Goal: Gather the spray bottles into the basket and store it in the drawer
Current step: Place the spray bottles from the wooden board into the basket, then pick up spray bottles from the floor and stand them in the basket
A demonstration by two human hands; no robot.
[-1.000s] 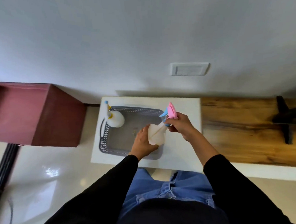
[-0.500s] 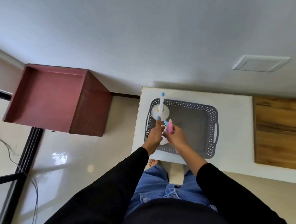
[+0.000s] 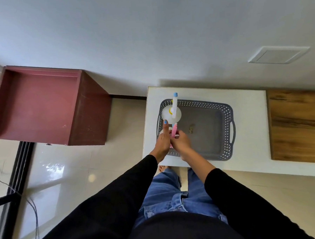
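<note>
both hands, left hand [image 3: 162,140] and right hand [image 3: 180,142], grip the pink-topped spray bottle [image 3: 174,130] inside the perforated grey plastic basket [image 3: 226,115], round white bottle [image 3: 171,115] just beyond.

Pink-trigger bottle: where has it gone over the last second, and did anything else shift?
The pink-trigger bottle went from above the basket's right part, tilted, down into its left end, beside the blue-tipped bottle. The right hand holds its trigger throughout; the left hand stays against its body, forefinger now straight. The basket and blue-tipped bottle stayed put.
</note>
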